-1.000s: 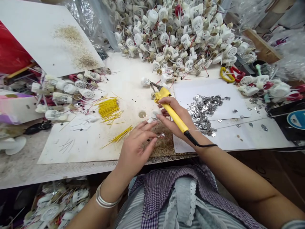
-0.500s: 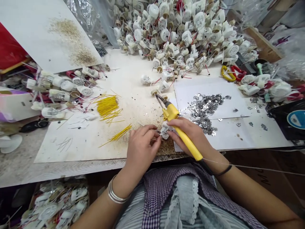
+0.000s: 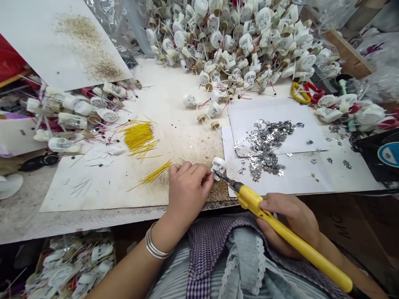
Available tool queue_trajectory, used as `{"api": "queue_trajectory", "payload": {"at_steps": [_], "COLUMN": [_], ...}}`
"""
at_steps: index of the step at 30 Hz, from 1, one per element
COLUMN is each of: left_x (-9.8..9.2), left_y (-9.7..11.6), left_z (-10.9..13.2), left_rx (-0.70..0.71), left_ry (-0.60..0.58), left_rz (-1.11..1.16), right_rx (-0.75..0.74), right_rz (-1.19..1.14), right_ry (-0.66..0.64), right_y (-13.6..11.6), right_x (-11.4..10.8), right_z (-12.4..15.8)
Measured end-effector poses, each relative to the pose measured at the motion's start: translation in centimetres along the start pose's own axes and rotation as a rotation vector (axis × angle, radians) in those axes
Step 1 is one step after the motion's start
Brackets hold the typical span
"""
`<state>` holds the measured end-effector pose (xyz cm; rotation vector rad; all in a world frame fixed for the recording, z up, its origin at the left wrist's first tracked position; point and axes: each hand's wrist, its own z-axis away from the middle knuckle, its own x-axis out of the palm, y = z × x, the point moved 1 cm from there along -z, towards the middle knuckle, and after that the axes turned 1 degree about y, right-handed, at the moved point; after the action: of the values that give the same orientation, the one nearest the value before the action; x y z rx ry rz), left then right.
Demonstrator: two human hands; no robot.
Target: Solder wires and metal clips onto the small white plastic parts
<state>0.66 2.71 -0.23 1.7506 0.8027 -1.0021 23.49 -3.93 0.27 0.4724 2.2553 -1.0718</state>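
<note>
Near the table's front edge, my left hand (image 3: pixel 189 189) is closed, its fingertips gripping a small white plastic part (image 3: pixel 219 165). My right hand (image 3: pixel 291 222) wraps round the yellow handle of a soldering iron (image 3: pixel 254 201). The iron's dark tip points up and left and meets the white part beside my left fingertips; exactly what it touches there is too small to tell. To the left of my left hand lies a small bundle of yellow wires (image 3: pixel 155 172), with a larger heap of yellow wires (image 3: pixel 139 137) behind it.
Small metal pieces (image 3: pixel 268 145) lie heaped on white paper at the right. A large pile of white plastic assemblies (image 3: pixel 230 41) fills the back, and more assemblies (image 3: pixel 75 108) lie at the left. Yellow-handled and red-handled tools (image 3: pixel 301 93) rest at the back right.
My right hand has moved right and down, letting go of the white part. The soldering iron's tip has swung from behind the white part down onto it. My left hand stays almost in place.
</note>
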Motion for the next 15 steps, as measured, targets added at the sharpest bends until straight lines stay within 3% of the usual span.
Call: {"api": "queue_trajectory", "payload": {"at_steps": [9, 13, 15], "left_x": [-0.02, -0.02, -0.04], "left_y": [0.19, 0.16, 0.11], "left_z": [0.02, 0.02, 0.01], "left_rx": [-0.007, -0.010, -0.008], "left_ry": [-0.007, -0.006, -0.004], "left_rz": [-0.014, -0.012, -0.014], "right_rx": [-0.081, -0.073, 0.048], "right_rz": [-0.006, -0.002, -0.007], "right_ry": [-0.201, -0.066, 0.061], "right_y": [0.01, -0.26, 0.12], "right_x": [-0.31, -0.72, -0.55], "right_z": [-0.53, -0.43, -0.39]}}
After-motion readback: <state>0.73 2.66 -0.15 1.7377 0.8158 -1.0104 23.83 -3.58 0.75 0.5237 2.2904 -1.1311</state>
